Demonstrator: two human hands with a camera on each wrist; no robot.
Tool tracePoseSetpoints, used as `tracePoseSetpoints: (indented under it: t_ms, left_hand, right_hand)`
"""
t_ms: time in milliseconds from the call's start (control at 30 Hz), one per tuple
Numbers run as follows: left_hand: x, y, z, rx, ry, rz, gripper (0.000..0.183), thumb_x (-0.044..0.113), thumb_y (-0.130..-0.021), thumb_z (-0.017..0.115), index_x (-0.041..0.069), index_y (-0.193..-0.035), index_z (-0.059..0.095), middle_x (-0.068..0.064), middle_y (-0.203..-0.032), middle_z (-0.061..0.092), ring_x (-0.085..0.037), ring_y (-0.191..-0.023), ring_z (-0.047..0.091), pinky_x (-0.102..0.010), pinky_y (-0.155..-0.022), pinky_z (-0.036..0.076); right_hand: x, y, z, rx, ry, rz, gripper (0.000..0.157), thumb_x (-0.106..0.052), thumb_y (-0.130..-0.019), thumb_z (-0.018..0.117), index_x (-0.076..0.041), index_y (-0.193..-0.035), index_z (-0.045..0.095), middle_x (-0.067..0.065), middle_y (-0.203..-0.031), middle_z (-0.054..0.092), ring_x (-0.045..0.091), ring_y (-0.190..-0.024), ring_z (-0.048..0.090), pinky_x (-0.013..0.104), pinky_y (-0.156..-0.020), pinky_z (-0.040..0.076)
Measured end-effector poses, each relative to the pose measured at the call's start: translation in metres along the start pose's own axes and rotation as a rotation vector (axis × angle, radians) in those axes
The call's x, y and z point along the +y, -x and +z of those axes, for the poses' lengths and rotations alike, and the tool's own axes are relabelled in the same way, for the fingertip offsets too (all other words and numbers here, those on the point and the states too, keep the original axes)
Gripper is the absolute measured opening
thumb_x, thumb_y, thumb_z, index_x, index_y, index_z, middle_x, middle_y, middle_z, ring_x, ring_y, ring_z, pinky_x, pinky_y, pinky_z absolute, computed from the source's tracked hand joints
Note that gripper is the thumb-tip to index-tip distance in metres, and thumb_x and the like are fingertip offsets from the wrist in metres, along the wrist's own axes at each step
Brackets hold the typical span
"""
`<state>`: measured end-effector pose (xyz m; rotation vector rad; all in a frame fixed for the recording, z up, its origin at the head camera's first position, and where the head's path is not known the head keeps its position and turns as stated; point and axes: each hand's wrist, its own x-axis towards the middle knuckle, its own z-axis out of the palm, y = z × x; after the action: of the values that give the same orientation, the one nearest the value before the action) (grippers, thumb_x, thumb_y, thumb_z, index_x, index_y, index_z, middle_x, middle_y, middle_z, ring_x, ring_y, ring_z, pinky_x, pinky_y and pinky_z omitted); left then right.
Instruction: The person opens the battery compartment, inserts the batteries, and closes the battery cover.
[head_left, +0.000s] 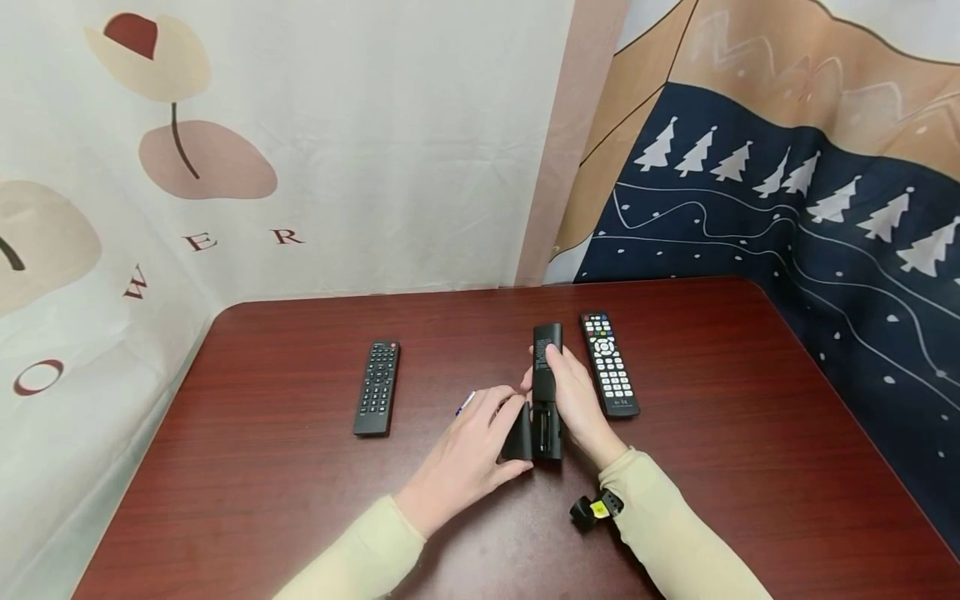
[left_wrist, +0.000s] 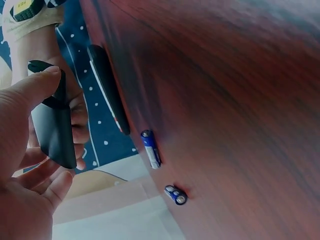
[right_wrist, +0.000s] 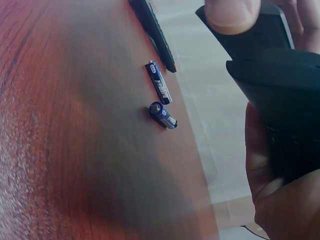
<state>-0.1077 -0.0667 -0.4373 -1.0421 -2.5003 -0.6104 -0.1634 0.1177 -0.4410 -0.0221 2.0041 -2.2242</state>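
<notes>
My right hand (head_left: 579, 400) grips a black remote control (head_left: 547, 354) with its back side up, the thumb lying along its edge. At the near end its battery compartment (head_left: 547, 435) is uncovered. Beside that end, my left hand (head_left: 472, 446) pinches a black battery cover (head_left: 517, 435) between thumb and fingers, close against the remote's left side. Two blue-and-silver batteries lie on the table; the right wrist view shows one battery (right_wrist: 159, 82) lengthwise and a second battery (right_wrist: 163, 116) just below it. In the head view the left hand mostly hides them.
On the reddish-brown table (head_left: 285, 492), a black remote (head_left: 377, 388) lies to the left and another black remote with white buttons (head_left: 609, 365) lies right beside the right hand. Printed curtains (head_left: 405, 167) hang behind the table's far edge.
</notes>
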Motion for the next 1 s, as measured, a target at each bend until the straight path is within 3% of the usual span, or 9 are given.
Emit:
tracePoseSetpoints:
  t_ms: [200, 1000]
  left_hand:
    - [-0.007, 0.004, -0.002, 0.002, -0.011, -0.007, 0.076, 0.029, -0.070, 0.096, 0.004, -0.130, 0.057, -0.008, -0.124, 0.056, -0.023, -0.116, 0.055, -0.033, -0.103, 0.049]
    - [-0.034, 0.018, -0.010, -0.060, -0.087, -0.070, 0.072, 0.034, -0.072, 0.094, 0.002, -0.127, 0.059, -0.009, -0.121, 0.057, -0.026, -0.111, 0.056, -0.039, -0.100, 0.050]
  right_hand:
    - [0.000, 0.000, -0.001, -0.010, -0.027, 0.027, 0.050, -0.037, -0.112, 0.032, 0.001, -0.143, 0.044, 0.008, -0.084, 0.063, 0.021, -0.061, 0.064, 0.041, -0.057, 0.059]
    - [0.001, -0.003, -0.004, 0.004, -0.042, 0.043, 0.053, -0.037, -0.112, 0.031, 0.004, -0.144, 0.042, 0.009, -0.084, 0.064, 0.020, -0.058, 0.065, 0.043, -0.056, 0.060]
